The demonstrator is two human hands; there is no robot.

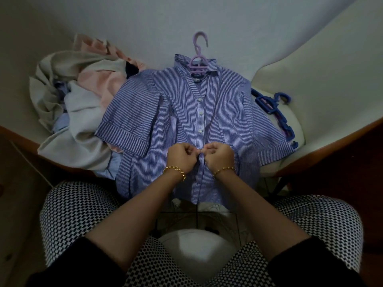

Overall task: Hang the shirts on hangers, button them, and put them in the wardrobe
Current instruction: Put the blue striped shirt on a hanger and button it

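Observation:
A blue-and-white striped short-sleeved shirt lies flat on the white bed sheet, front side up, on a lilac hanger whose hook sticks out above the collar. Three white buttons down its placket look fastened. My left hand and my right hand meet at the placket below the third button. Each hand pinches the shirt's front edge with curled fingers, with a small button between them. The shirt's hem hangs over the bed's front edge.
A heap of crumpled shirts, white, pink and pale blue, lies to the left of the striped shirt. Several dark blue hangers lie at the right beside a white pillow. The wooden bed frame runs along both sides.

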